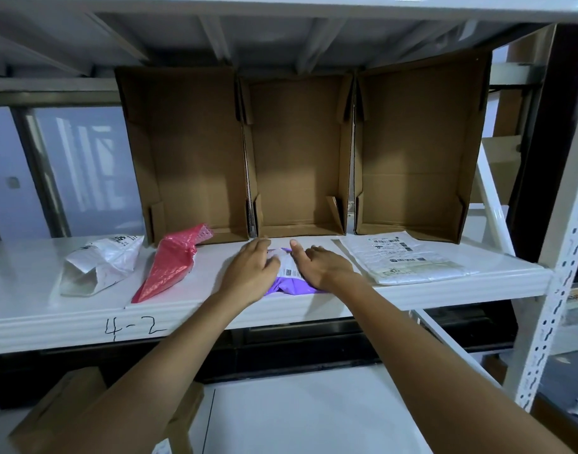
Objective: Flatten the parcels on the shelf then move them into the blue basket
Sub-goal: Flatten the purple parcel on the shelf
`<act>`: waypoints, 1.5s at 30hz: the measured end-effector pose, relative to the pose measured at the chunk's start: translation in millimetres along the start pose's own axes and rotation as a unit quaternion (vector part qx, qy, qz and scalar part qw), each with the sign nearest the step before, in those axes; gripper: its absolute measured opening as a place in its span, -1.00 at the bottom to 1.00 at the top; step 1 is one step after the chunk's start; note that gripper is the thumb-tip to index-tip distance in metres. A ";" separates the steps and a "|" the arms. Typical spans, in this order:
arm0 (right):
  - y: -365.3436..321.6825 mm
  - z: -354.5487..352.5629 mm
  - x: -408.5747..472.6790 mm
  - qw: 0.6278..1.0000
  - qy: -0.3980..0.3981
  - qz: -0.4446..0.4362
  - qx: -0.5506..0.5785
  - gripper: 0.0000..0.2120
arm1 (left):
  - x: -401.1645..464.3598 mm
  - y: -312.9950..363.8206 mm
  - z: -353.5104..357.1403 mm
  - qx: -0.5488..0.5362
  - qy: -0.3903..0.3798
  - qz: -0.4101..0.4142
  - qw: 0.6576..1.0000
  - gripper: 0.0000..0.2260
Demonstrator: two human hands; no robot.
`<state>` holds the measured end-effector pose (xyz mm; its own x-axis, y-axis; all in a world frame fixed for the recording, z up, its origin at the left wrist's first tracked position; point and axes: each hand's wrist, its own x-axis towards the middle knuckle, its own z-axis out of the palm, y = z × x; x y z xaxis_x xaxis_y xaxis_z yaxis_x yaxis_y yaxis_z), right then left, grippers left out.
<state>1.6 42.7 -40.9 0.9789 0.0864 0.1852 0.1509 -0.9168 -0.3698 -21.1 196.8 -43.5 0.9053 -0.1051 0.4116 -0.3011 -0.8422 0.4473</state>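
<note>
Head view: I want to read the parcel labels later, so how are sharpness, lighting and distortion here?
Head view: wide-angle bending curves the shelf edge; the cardboard boxes are shadowed inside; the white parcel label is lit but too soft to read; both hands, left hand and right hand, hide most of the purple parcel.

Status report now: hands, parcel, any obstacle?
Left hand and right hand flat on purple plastic parcel, pressing. Crumpled red bubble mailer alongside, clear. Blue basket unseen.

on shelf (313,303), l to r: crumpled parcel (99,265), folded parcel (169,263), middle parcel (289,280) under both hands, flat parcel (405,260). 3 open boxes (300,152) side by side behind them.
</note>
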 end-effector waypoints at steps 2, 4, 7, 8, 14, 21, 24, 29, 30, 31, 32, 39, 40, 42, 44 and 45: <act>0.2 -1.3 -3.3 0.997 0.068 -0.033 -0.009 -0.28 | -11.5 -2.7 -1.9 0.026 -0.014 0.045 0.999 -0.56; -1.8 -4.7 -7.3 0.983 0.167 -0.070 -0.014 -0.42 | -17.4 -1.1 -2.1 0.044 -0.056 0.058 0.996 -0.54; -18.6 -9.6 -13.1 0.977 0.174 -0.123 0.026 -0.51 | -15.6 2.4 -5.8 0.047 -0.100 0.064 0.992 -0.51; -25.0 -10.0 -13.8 0.981 0.133 -0.135 0.042 -0.51 | -13.4 2.7 -6.2 0.048 -0.114 0.065 0.990 -0.51; -29.0 10.3 -9.5 0.987 0.020 -0.159 0.016 -0.57 | -5.4 -4.6 -10.4 0.125 -0.180 0.001 0.976 -0.34; -12.4 -5.9 -5.6 0.997 -0.053 -0.045 0.035 -0.38 | -2.1 -8.5 -13.1 0.126 -0.189 -0.052 0.973 -0.14; -6.6 -9.2 -5.3 0.998 -0.066 -0.020 0.009 -0.21 | 1.7 -10.9 -12.0 0.148 -0.200 -0.052 0.967 -0.09; -2.1 -11.6 -4.8 0.997 -0.077 -0.007 -0.018 -0.09 | 6.4 -15.3 -7.4 0.160 -0.192 -0.062 0.966 0.03; -2.8 -11.0 -4.7 0.997 -0.078 -0.007 -0.022 -0.08 | 7.8 -17.6 -5.7 0.159 -0.183 -0.072 0.967 0.08; -3.3 -10.6 -5.0 0.997 -0.079 -0.006 -0.027 -0.08 | 8.6 -19.3 -4.5 0.160 -0.177 -0.083 0.968 0.13; -3.7 -10.0 -5.2 0.996 -0.079 -0.006 -0.032 -0.08 | 9.5 -21.2 -2.8 0.160 -0.175 -0.091 0.967 0.17; -5.0 -13.2 -8.5 0.995 -0.093 -0.003 -0.039 0.03 | 5.9 -22.8 -9.7 0.166 -0.199 -0.052 0.964 -0.02; -4.3 -13.9 -8.5 0.995 -0.095 -0.006 -0.037 0.05 | 4.9 -23.3 -12.0 0.166 -0.205 -0.050 0.963 -0.03; -3.4 -16.1 -8.9 0.994 -0.102 -0.013 -0.035 0.07 | 4.4 -25.8 -15.9 0.156 -0.212 -0.049 0.963 0.01; -3.4 -18.6 -9.8 0.993 -0.113 -0.013 -0.035 0.08 | 5.3 -28.3 -17.8 0.138 -0.220 -0.047 0.964 0.04; -3.4 -19.5 -9.9 0.993 -0.116 -0.013 -0.036 0.08 | 5.8 -30.0 -18.2 0.129 -0.223 -0.047 0.965 0.05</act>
<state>-11.3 37.3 -23.7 0.9815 0.1902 -0.0235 0.1746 -0.9380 -0.2993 -12.3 231.0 -40.1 0.9811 -0.1912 -0.0291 -0.1795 -0.9564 0.2304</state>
